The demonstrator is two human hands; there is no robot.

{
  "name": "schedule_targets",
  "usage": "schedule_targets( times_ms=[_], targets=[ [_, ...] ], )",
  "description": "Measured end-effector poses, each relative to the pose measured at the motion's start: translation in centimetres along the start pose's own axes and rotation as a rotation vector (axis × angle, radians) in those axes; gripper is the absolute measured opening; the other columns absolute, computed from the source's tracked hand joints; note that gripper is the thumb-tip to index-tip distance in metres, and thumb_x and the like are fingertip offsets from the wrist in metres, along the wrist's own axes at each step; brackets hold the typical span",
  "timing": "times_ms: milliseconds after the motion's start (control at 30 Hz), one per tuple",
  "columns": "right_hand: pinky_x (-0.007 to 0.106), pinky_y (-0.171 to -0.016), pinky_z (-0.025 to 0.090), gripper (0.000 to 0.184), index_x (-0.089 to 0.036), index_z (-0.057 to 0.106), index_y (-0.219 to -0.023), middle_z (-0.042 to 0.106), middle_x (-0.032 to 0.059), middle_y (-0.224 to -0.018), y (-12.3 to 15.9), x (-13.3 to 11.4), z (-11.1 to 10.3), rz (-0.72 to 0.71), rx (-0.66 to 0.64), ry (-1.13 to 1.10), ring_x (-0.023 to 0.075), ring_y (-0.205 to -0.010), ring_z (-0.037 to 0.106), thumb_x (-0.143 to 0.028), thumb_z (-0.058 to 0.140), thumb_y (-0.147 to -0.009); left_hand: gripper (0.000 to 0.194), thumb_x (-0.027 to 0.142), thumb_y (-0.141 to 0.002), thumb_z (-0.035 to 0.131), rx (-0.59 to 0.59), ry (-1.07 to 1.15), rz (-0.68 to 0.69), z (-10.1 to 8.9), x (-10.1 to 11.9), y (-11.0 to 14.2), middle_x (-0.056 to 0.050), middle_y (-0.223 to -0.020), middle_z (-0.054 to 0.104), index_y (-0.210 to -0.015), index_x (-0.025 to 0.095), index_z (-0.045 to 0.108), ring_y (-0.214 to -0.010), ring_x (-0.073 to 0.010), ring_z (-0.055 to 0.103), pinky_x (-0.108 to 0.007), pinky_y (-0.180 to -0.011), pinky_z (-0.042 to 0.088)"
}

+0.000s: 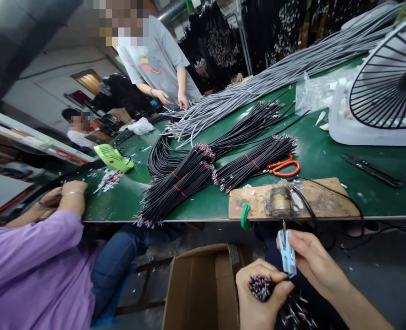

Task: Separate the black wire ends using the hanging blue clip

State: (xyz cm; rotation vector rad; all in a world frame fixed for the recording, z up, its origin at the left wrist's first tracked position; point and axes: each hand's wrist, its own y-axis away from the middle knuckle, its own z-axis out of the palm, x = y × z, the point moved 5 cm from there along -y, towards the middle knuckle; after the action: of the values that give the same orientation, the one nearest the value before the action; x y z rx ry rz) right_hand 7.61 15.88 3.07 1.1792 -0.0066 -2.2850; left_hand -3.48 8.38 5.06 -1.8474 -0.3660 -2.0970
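My left hand, at the lower right, is wrapped round a bundle of thin black cables. Their red and white wire ends show inside the fist, and more wire ends fan out below. My left thumb and finger meet at the lower tip of a light blue clothespin. My right hand is closed on the clothespin from the right. Its upper end meets the metal shaft of a small motor, which is fixed on a wooden board.
Bundled black cables, orange-handled scissors, black snips and a fan are on the green table. Grey cables lie behind. An open carton stands below. Co-workers sit left, in a purple sleeve, and stand opposite.
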Motion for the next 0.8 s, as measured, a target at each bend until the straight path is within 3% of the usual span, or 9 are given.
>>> schedule_targets(
  times_ms=[200,400,500,567,700,800],
  targets=[
    [0.027,-0.061,0.046,0.039,-0.015,0.074,-0.073,0.065,0.0038,-0.07,0.5,1.5,-0.4,0.099,0.062,-0.135,0.0157,-0.065,0.055,-0.054,0.074,-0.075,0.013,0.009,-0.062,0.081,0.004,0.049,-0.012,0.4,0.2,0.0,0.0,-0.062,0.072,-0.066,0.02,0.075,-0.057,-0.014,0.062,-0.023,-0.06,0.046],
    [0.03,-0.061,0.047,0.044,-0.015,0.076,-0.074,0.064,0.0042,-0.061,1.0,3.2,-3.1,0.139,0.111,-0.115,0.0185,-0.063,0.057,-0.058,0.066,-0.08,0.012,0.008,-0.063,0.08,-0.044,-0.013,-0.033,0.4,0.6,0.0,-0.001,-0.062,0.073,-0.065,0.019,0.076,-0.057,-0.0144,0.064,-0.022,-0.059,0.046],
    [0.03,-0.063,0.048,0.034,-0.015,0.076,-0.08,0.063,0.0041,-0.067,1.9,3.2,-4.9,0.068,0.121,0.088,0.0188,-0.068,0.057,-0.048,0.068,-0.083,0.006,0.015,-0.066,0.081,-0.098,-0.068,-0.023,0.2,0.3,0.3,-0.004,-0.062,0.072,-0.064,0.018,0.076,-0.057,-0.0159,0.063,-0.025,-0.059,0.046],
    [0.03,-0.067,0.049,0.024,-0.017,0.074,-0.08,0.065,0.0044,-0.074,2.6,2.6,-5.2,-0.004,0.102,0.296,0.0194,-0.073,0.059,-0.04,0.07,-0.083,0.013,0.024,-0.07,0.079,-0.13,-0.097,-0.035,0.0,-0.4,1.0,-0.004,-0.059,0.069,-0.062,0.017,0.073,-0.055,-0.0159,0.061,-0.027,-0.06,0.046],
    [0.031,-0.067,0.05,0.02,-0.019,0.072,-0.071,0.063,0.0046,-0.072,3.6,0.5,-2.8,-0.169,-0.064,0.618,0.0201,-0.07,0.06,-0.032,0.067,-0.085,0.026,0.036,-0.069,0.081,-0.009,-0.125,-0.194,-1.2,-2.9,3.0,-0.001,-0.06,0.066,-0.069,0.017,0.064,-0.056,-0.0159,0.06,-0.028,-0.062,0.048],
    [0.038,-0.084,0.049,0.012,-0.021,0.075,-0.076,0.065,0.0048,-0.073,4.0,-0.9,-0.8,-0.291,-0.172,0.787,0.0224,-0.073,0.062,-0.025,0.068,-0.085,0.032,0.039,-0.063,0.085,0.08,-0.18,-0.313,-1.5,-3.9,4.1,-0.002,-0.066,0.067,-0.072,0.016,0.065,-0.059,-0.0167,0.06,-0.027,-0.06,0.049]
  ],
)
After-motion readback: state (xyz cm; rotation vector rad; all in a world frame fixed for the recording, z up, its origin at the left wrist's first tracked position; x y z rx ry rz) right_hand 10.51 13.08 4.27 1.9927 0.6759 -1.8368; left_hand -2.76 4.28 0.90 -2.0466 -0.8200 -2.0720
